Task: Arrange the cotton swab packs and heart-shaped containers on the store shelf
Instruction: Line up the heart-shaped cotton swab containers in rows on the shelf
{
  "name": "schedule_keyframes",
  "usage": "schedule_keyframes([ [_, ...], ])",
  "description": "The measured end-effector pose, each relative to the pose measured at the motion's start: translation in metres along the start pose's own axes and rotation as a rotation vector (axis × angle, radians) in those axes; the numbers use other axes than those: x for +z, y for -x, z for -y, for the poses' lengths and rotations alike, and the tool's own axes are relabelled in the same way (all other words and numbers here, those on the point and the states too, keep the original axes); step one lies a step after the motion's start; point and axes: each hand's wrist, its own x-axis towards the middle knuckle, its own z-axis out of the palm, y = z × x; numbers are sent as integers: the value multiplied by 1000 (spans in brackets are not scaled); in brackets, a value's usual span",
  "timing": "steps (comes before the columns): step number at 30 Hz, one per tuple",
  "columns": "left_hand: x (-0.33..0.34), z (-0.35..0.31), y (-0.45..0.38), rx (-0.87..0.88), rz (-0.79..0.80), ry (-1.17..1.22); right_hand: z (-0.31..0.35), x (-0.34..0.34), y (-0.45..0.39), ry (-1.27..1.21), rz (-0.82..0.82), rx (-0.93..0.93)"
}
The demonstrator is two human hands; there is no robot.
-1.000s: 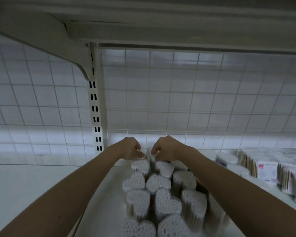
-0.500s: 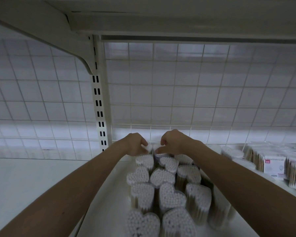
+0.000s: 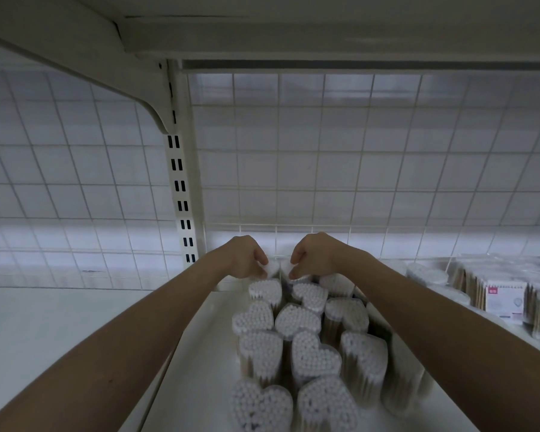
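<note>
Several clear heart-shaped containers (image 3: 296, 319) full of white-tipped cotton swabs stand in rows on the white shelf (image 3: 197, 369), running from the front to the back mesh. My left hand (image 3: 247, 258) and my right hand (image 3: 312, 255) reach to the rearmost row, side by side. Each hand's curled fingers pinch the top of a back-row heart container (image 3: 273, 269); the right hand's container is mostly hidden under its fingers. Cotton swab packs (image 3: 502, 300) with white and red labels stand at the right of the shelf.
A wire mesh back panel (image 3: 325, 169) closes the rear. A slotted upright post (image 3: 181, 194) with a bracket stands left of the hands. The shelf above (image 3: 293, 32) hangs low overhead. Round swab tubs (image 3: 427, 274) sit between the hearts and the packs.
The view has tilted slightly, so hands and containers sit higher in frame. Both hands stay at the back row, fingers a little further back and still on the rear containers.
</note>
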Motion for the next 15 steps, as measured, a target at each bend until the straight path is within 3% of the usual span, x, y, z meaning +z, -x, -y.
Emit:
schedule_keyframes([
  [15,-1,0,9,-12,-45,-76,1,-8,8,-101,-22,-34],
])
